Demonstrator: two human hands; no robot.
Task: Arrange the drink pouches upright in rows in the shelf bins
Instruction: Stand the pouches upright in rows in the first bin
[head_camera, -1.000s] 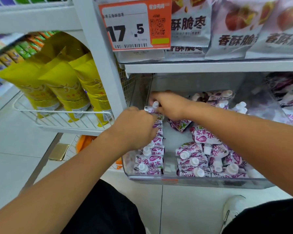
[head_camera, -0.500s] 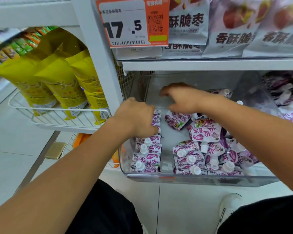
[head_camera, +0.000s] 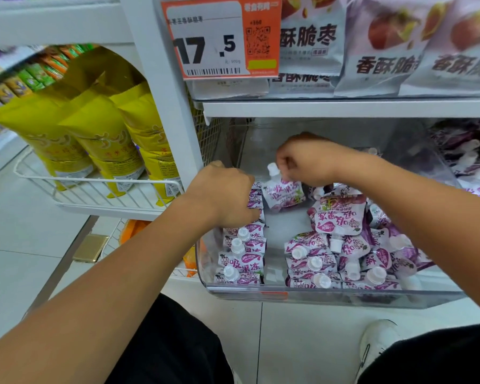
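The right hand (head_camera: 306,159) pinched one pouch (head_camera: 283,194) near its cap at 12 o'clock of the bin (head_camera: 330,296), while the left hand (head_camera: 227,194), fingers curled, pressed the left row (head_camera: 243,250); it should go down upright, tight behind that row.

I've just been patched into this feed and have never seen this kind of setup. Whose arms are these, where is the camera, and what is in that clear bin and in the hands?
There is no machine: a person wears one wide camera on the head, looking down at their own bare hands. The clear shelf bin holds purple-and-white drink pouches with white caps. An upright row stands along its left side, and a looser pile lies to the right. The left hand rests on the back of that row, fingers curled over the pouches. The right hand pinches one pouch near its cap, holding it upright beside the row. Yellow bags stand in the wire basket to the left.
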